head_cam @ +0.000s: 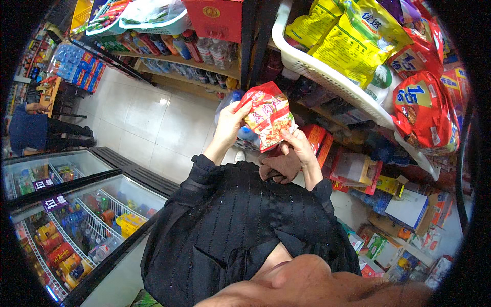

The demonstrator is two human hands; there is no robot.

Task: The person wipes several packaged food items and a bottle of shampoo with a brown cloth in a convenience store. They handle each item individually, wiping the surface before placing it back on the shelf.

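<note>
Between my two hands I hold up a small red plastic seasoning packet (269, 115), printed with large characters and a picture of food. My left hand (232, 119) grips its upper left edge, thumb on the front. At the lower right corner, my right hand (297, 144) pinches the packet between thumb and fingers. A brown cloth (282, 167) hangs from that same right hand, below the packet. To the right of the packet is a white plastic basket (326, 71) with yellow bags (356, 42) and red bags (425, 111) in it.
Glass-topped chest freezers (92, 226) full of drinks stand at the left. Shelves (180, 63) with bottles are ahead, under light-blue baskets (161, 27) and a red box (215, 19). Cartons (406, 209) crowd the lower right. A person (42, 128) stands far left on the tiled floor (142, 119).
</note>
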